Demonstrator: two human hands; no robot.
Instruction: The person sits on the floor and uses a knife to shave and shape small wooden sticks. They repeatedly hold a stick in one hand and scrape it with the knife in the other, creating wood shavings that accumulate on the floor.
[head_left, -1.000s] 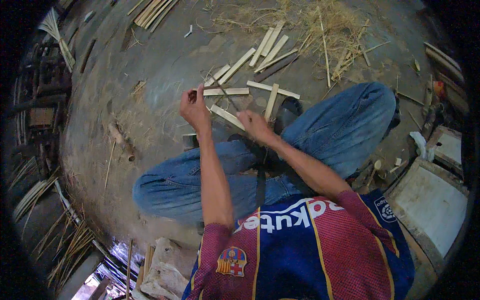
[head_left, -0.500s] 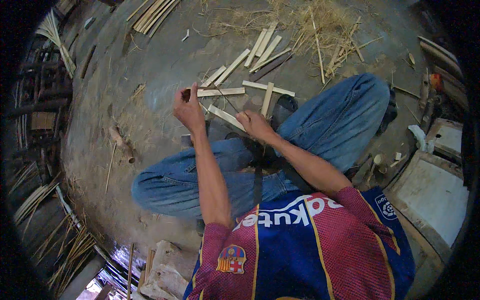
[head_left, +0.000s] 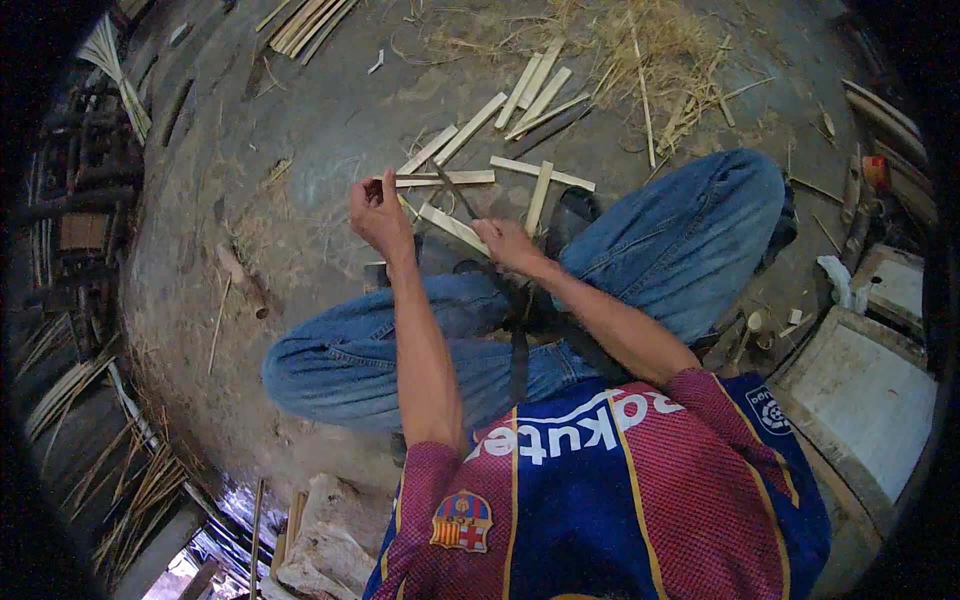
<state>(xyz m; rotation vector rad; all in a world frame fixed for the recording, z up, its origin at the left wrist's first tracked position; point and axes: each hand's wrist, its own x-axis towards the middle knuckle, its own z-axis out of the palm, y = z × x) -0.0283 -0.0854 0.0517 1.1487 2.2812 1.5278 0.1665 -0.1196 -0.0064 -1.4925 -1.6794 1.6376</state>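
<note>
My left hand (head_left: 381, 220) is closed, thumb and fingers pinched on the end of a thin strip (head_left: 420, 182) that reaches right toward a blade. The strip looks like split bamboo or wood; against the pale slat behind it, its outline is hard to follow. My right hand (head_left: 510, 246) grips a knife (head_left: 459, 192), its narrow dark blade angled up and left across the strip. Below the blade, a pale flat slat (head_left: 455, 231) runs toward my right fingers. Two more slats, one flat (head_left: 540, 173) and one upright (head_left: 538, 200), cross beside my right hand.
Further off lie several pale slats (head_left: 470, 130), a dark slat (head_left: 548, 133) and a heap of fibrous shavings (head_left: 665, 50). My bent knees in jeans (head_left: 680, 240) flank the work. A short bamboo piece (head_left: 243, 280) lies left; a white-panelled frame (head_left: 860, 390) stands right.
The knife blade has moved up and slightly left along the strip, and now stands steeper. My left hand has barely shifted, still pinching the strip.
</note>
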